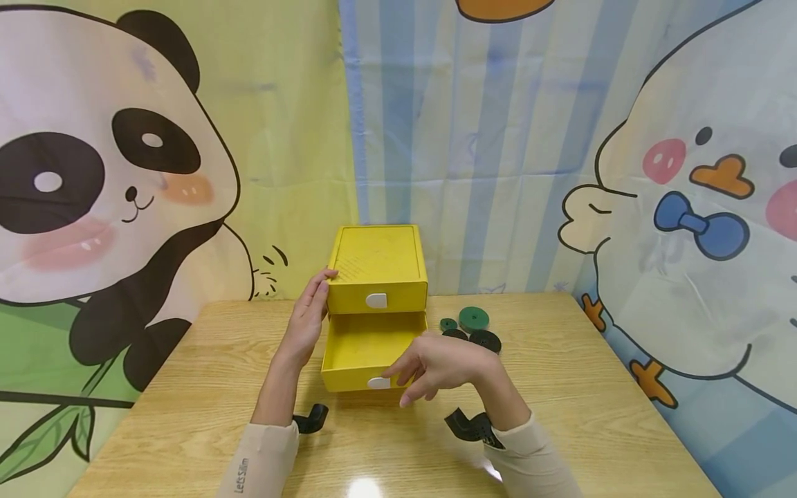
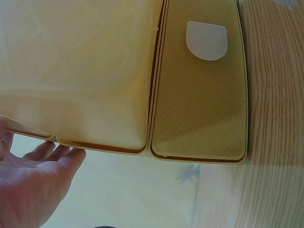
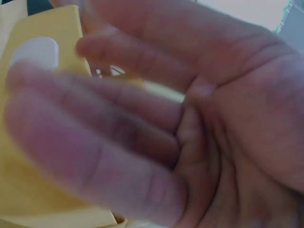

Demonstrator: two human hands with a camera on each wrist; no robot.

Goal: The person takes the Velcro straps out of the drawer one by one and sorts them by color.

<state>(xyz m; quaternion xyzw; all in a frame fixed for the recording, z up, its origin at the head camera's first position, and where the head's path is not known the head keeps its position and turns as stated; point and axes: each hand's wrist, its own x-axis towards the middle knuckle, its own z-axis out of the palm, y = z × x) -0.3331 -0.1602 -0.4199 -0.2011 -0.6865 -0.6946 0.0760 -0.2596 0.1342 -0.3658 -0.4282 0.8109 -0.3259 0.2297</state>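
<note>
A yellow drawer cabinet (image 1: 378, 252) stands on the table. Its top drawer (image 1: 407, 297) is closed; the drawer below (image 1: 358, 339) is pulled out, its inner floor showing. In the left wrist view a lower drawer front (image 2: 204, 109) with a white tab is closed beneath it. My left hand (image 1: 305, 321) rests along the cabinet's left side, fingertips at the top edge. Just before the pulled-out drawer's front, my right hand (image 1: 445, 360) hangs with loosely bent fingers and holds nothing. Its fingertips overlap the white tab (image 1: 378, 382) in the head view.
Right of the cabinet lie several round flat rolls, among them a large green roll (image 1: 474, 318), a small green roll (image 1: 448, 324) and a black roll (image 1: 486, 340). The wooden table (image 1: 598, 415) meets a cartoon-printed cloth (image 1: 299, 173) at its back and sides.
</note>
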